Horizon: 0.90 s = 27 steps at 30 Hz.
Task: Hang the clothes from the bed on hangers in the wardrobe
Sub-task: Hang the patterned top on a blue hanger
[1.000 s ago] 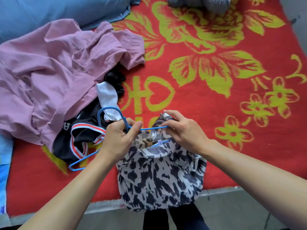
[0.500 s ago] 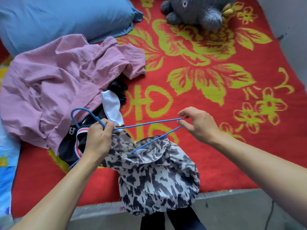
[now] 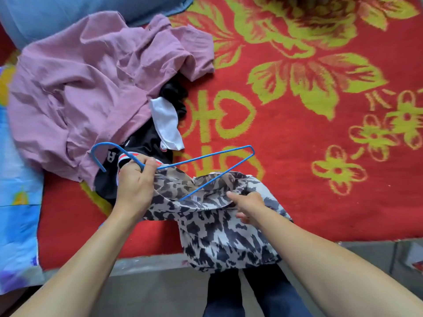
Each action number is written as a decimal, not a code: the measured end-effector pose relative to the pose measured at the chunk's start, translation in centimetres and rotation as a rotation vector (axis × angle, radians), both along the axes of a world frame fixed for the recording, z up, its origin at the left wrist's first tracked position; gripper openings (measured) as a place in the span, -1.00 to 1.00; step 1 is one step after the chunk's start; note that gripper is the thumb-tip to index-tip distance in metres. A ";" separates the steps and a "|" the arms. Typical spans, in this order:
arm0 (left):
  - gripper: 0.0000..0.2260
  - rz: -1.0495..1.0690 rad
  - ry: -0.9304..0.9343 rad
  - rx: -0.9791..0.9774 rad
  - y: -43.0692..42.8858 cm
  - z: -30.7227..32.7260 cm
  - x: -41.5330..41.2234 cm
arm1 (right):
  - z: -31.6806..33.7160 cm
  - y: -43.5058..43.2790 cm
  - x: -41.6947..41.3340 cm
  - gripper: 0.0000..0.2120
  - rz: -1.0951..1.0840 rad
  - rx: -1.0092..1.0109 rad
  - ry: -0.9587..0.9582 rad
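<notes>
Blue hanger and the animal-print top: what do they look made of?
Blue hanger: thin bent wire, probably metal with a blue coating; slim rod, sharp bends. Animal-print top: thin, soft fabric, matte; it drapes and crumples loosely.

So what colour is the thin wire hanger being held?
Blue; the thin wire hanger shows best in the head view.

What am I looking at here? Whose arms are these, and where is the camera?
No machine here: these are a person's bare arms, filmed by one camera worn on the head, looking down. The left hand grips the neck of a thin blue wire hanger; the right hand holds a black-and-cream animal-print garment, one hanger end tucked inside. Below is a red bed cover with yellow-green flowers, bearing a crumpled pink shirt and a black garment with striped trim.
</notes>
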<state>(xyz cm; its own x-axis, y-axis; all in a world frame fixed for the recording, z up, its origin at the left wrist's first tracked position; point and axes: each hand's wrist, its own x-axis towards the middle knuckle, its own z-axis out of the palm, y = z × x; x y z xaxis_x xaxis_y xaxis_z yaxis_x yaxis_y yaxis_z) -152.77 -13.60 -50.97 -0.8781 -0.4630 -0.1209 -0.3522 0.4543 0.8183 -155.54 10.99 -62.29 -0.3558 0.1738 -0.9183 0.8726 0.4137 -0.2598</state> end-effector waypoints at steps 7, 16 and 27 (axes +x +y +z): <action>-0.72 -0.133 -0.041 -0.093 -0.7 -0.3 1.4 | 1.0 1.8 -6.1 -0.89 -0.241 -0.025 0.303; -0.72 -0.243 -0.018 -0.054 2.1 -0.4 -0.6 | 11.5 -1.7 -7.6 -0.71 0.503 -0.169 0.801; -0.60 -0.172 0.150 0.090 1.5 11.1 -3.8 | 22.7 -2.1 -8.3 -0.71 0.801 0.199 1.486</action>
